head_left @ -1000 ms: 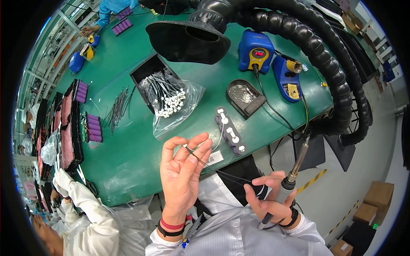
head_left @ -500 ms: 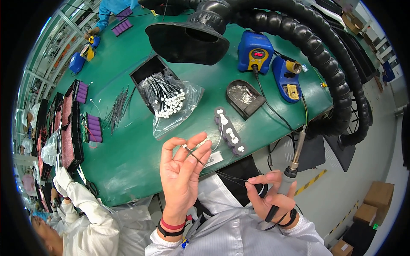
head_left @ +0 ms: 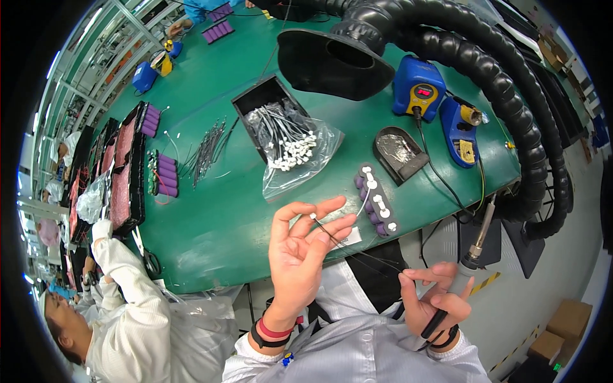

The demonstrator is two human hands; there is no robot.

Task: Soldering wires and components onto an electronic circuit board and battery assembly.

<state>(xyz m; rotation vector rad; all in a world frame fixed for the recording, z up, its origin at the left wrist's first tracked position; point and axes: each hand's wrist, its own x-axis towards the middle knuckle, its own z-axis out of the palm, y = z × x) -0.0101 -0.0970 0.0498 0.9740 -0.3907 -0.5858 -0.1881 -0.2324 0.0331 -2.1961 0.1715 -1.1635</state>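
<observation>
My left hand [head_left: 295, 262] pinches a thin dark wire lead, with its small white connector [head_left: 313, 217] by the fingertips. The lead's fine ends stretch right to my right hand [head_left: 440, 295], where thumb and forefinger meet at them. That same hand also grips a soldering iron [head_left: 483, 235], its metal tip tilted up and away from the wires. Just beyond my left fingertips lies a purple battery pack [head_left: 381, 205] with white-coated spots along its top. A white wire [head_left: 364, 205] curves from the pack toward my left fingers.
An open black box [head_left: 268, 96] with bagged connector leads stands mid-table. Loose dark wires [head_left: 207, 150] lie left of it. Behind the pack are a solder tray [head_left: 415, 165], blue soldering station [head_left: 418, 83] and iron stand [head_left: 454, 131]. A black fume hood [head_left: 332, 70] overhangs. A co-worker's sleeve [head_left: 128, 268] is at left.
The table and its things have shifted right in the picture as the view turned. Both hands keep their holds on the wire lead and soldering iron, with little change between them.
</observation>
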